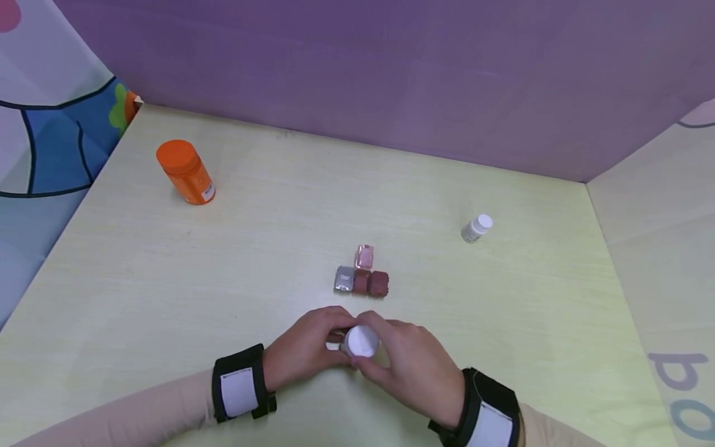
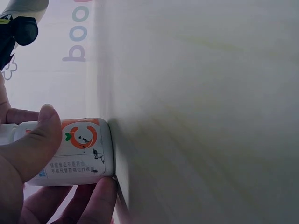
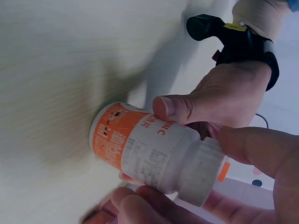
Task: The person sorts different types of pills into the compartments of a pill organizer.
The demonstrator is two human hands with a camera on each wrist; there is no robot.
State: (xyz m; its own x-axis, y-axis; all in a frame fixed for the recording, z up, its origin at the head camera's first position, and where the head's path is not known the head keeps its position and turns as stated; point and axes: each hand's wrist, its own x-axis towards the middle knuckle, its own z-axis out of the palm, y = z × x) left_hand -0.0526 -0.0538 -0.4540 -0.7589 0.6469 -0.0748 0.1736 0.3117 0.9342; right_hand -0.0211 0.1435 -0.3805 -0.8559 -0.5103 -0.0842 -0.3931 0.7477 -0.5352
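Near the front of the table, a white pill bottle (image 3: 154, 151) with an orange-and-white label stands between both hands, its base at the tabletop. My left hand (image 1: 310, 344) holds its body, with the thumb along the label in the left wrist view. At the ribbed white cap (image 1: 362, 341), the thumb and fingers of my right hand (image 1: 410, 360) pinch from the side. The cap sits on the bottle's neck. Just beyond the hands lie a grey wrapped piece (image 1: 344, 279), a pink one (image 1: 364, 256) and two dark red ones (image 1: 379, 284), grouped together.
An orange bottle (image 1: 190, 177) with an orange lid stands at the back left of the pale table (image 1: 268, 217). Farther right is a small white-capped bottle (image 1: 476, 228). A purple panel (image 1: 363, 74) rises along the back edge, and a pale side panel (image 1: 659, 248) borders the right.
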